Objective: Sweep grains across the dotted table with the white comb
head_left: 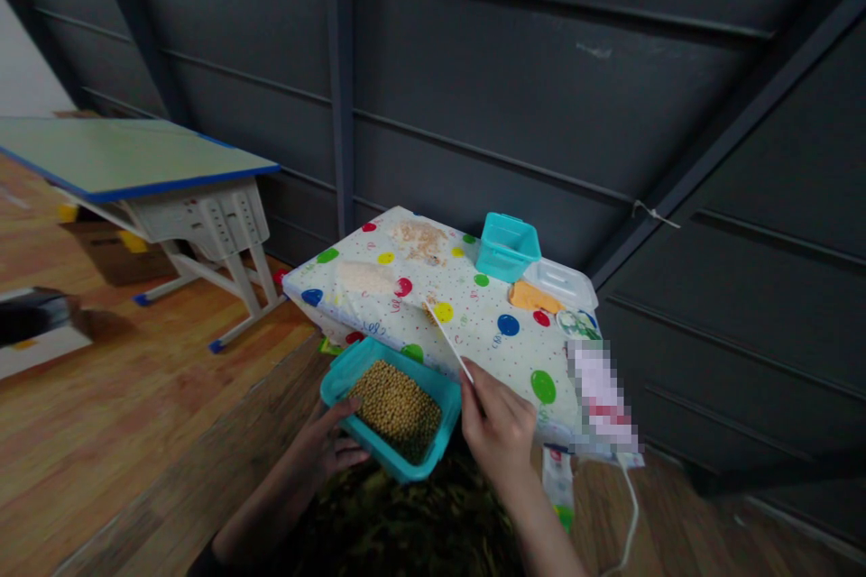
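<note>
My left hand (pixel 329 444) grips the near left side of a teal plastic tub (pixel 338 376) filled with small tan beans (pixel 396 407), holding it just off the near edge of a small table. My right hand (pixel 499 428) is closed in a pinch on a thin white stick (pixel 449 342) that points up and left over the tabletop. The table wears a white cloth (pixel 474 311) with coloured dots. Two pale heaps of grain lie on the cloth, one (pixel 365 277) to the left and one (pixel 420 240) at the far side.
An empty teal tub (pixel 507 245) and a clear lidded box (pixel 563 282) stand at the table's far right, by an orange piece (pixel 533 297). A white cable (pixel 631 505) hangs off the right edge. A green-topped desk (pixel 128 158) stands left on the wooden floor. A dark panelled wall is behind.
</note>
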The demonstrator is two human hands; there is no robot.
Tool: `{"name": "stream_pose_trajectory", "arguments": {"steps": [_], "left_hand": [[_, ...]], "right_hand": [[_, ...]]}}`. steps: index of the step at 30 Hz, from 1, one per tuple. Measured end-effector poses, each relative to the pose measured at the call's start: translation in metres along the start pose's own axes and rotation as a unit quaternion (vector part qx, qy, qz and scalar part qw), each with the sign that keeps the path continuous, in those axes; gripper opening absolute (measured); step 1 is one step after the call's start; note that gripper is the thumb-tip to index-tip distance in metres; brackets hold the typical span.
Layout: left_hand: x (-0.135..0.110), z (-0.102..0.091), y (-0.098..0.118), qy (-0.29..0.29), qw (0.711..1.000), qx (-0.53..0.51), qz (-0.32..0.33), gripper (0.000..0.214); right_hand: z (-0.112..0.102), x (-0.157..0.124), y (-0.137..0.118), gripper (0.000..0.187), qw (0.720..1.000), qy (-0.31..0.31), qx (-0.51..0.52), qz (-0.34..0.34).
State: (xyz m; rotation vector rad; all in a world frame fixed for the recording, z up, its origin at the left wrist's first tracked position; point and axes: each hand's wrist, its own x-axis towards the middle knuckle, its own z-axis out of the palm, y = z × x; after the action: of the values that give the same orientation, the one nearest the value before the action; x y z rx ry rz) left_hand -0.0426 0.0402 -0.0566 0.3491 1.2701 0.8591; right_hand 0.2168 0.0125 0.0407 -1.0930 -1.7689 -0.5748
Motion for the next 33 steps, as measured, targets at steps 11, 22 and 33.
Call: {"name": "stream_pose_trajectory", "arguments": {"steps": [11, 22, 33], "left_hand": [[0.0, 0.001, 0.0, 0.012, 1.0, -0.002, 0.003, 0.056], [0.009, -0.003, -0.007, 0.002, 1.0, -0.011, 0.004, 0.066], [0.013, -0.005, -0.011, 0.009, 1.0, -0.009, 0.001, 0.067]], "right_hand": [[-0.025, -0.007, -0.041, 0.041, 0.996, -0.024, 0.078, -0.027], [0.003, 0.01, 0.023, 0.023, 0.996, 0.079, -0.026, 0.039], [0.024, 0.006, 0.032, 0.033, 1.0, -0.021, -0.007, 0.009]]}}
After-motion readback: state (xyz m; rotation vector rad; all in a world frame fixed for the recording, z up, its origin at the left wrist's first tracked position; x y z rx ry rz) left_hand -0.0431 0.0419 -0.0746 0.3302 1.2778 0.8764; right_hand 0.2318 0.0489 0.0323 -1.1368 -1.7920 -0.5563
